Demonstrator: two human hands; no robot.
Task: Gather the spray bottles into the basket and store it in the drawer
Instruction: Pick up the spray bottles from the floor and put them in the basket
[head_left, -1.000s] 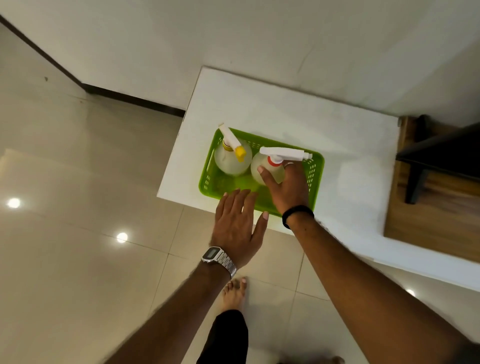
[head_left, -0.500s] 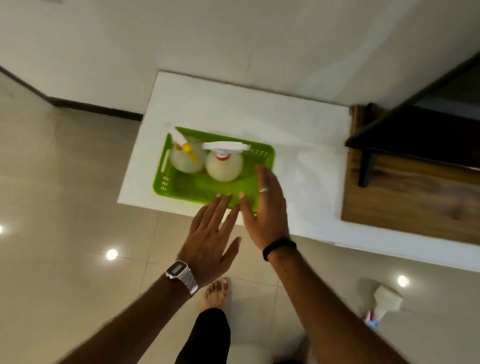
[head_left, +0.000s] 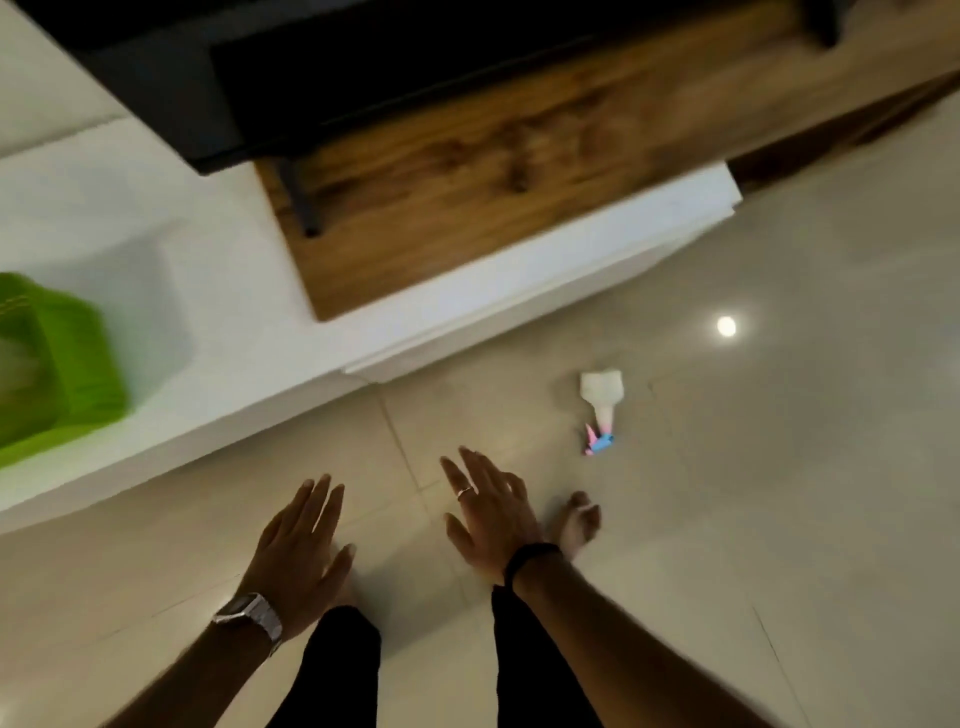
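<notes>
Bare floor (head_left: 701, 519) around spray bottle (head_left: 601, 402); white cabinet (head_left: 260, 364) just beside.

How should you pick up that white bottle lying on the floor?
Probably around the wide white body of the white spray bottle with the pink and blue nozzle, coming from above. It lies on its side on the floor, nozzle toward the person, with bare tile around it.

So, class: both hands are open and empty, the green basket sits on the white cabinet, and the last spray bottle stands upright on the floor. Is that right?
Not quite. The head view shows the spray bottle lying on its side on the floor tiles, not upright. The rest holds: left hand and right hand are open and empty, and the green basket sits on the white cabinet.
</notes>
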